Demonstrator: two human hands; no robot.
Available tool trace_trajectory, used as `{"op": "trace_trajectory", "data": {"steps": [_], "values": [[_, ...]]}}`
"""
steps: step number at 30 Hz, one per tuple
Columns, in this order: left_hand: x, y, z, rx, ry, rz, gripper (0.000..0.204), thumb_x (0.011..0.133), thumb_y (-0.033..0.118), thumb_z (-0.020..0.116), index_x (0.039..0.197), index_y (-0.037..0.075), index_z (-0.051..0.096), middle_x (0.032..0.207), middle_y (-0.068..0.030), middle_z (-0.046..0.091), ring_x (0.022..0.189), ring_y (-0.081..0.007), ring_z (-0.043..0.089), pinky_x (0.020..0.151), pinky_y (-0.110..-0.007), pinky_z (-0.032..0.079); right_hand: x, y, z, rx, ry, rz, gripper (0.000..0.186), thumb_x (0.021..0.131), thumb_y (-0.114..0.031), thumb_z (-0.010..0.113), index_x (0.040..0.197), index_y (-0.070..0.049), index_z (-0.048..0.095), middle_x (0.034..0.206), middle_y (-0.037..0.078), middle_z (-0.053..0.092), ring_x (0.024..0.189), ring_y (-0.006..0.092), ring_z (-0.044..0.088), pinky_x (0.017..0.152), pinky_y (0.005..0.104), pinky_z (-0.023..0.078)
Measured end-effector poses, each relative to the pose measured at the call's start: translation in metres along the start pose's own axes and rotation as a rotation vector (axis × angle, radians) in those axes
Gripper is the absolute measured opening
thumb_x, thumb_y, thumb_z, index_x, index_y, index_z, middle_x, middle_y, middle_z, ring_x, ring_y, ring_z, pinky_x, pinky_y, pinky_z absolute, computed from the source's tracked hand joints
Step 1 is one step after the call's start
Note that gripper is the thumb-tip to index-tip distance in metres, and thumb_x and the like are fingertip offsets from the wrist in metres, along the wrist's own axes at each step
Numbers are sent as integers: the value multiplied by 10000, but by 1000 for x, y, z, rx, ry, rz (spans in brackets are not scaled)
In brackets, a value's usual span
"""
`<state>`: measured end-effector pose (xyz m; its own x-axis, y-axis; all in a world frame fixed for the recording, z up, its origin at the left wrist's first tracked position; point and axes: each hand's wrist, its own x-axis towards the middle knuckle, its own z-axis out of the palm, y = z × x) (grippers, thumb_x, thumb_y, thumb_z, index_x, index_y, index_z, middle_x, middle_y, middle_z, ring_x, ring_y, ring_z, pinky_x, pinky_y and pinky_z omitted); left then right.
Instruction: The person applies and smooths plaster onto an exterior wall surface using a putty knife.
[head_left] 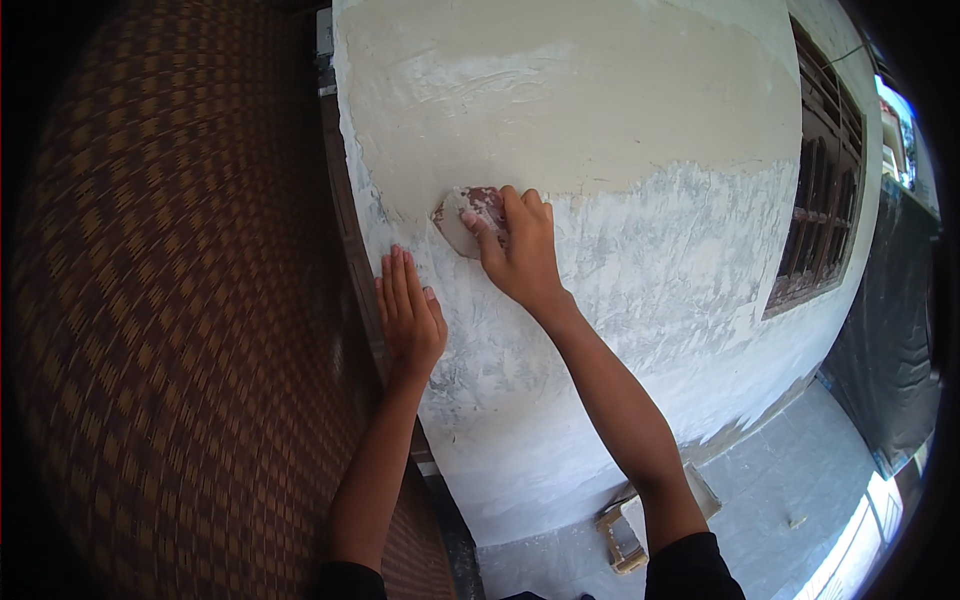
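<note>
The right hand (520, 250) grips a flat putty-smeared scraper (465, 218) against the patchy white plastered wall (650, 270); the left hand (408, 315) rests open-fingered just below.

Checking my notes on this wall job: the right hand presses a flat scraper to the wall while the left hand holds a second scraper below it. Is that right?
Not quite. In the head view the left hand holds nothing; it lies flat and open on the wall. The right hand does press the flat scraper to the wall.

A brown woven panel (170, 300) at left, a barred window (820, 220) at right — grey floor tiles (790, 480) below.
</note>
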<state>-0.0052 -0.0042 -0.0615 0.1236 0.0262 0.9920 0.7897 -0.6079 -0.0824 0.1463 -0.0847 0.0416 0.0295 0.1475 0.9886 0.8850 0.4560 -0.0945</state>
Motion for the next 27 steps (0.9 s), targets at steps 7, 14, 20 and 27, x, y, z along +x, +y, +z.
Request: {"op": "trace_trajectory", "data": {"steps": [7,14,20,27], "values": [[2,13,3,-6,-5,-21,514,1030,158,358,1489,-72,324,1559,-247,329,1446,-410,328,1171,-537,259,30,16,-44,389,331,303,341,913,-253,712,1039,41,595,836,172,597,794,319,587,719,442,463],[1,6,0,-4,-7,-2,517,1029,163,372,1487,-75,334,1551,-236,354,1440,-391,350,1170,-529,270,46,-8,4,104,87,35,323,862,-206,723,1031,32,586,832,224,543,816,368,510,772,460,405],[4,12,1,28,17,-7,510,1026,148,370,1477,-90,345,1548,-246,354,1444,-391,345,1173,-528,266,41,137,-136,334,585,626,285,939,-228,699,1096,0,631,997,114,681,896,167,659,772,318,539],[1,3,0,63,16,-2,510,1030,149,360,1482,-86,338,1552,-245,349,1449,-398,334,1173,-531,261,43,75,-88,511,498,394,301,961,-254,683,1101,1,608,1019,90,673,881,150,615,795,301,498]]}}
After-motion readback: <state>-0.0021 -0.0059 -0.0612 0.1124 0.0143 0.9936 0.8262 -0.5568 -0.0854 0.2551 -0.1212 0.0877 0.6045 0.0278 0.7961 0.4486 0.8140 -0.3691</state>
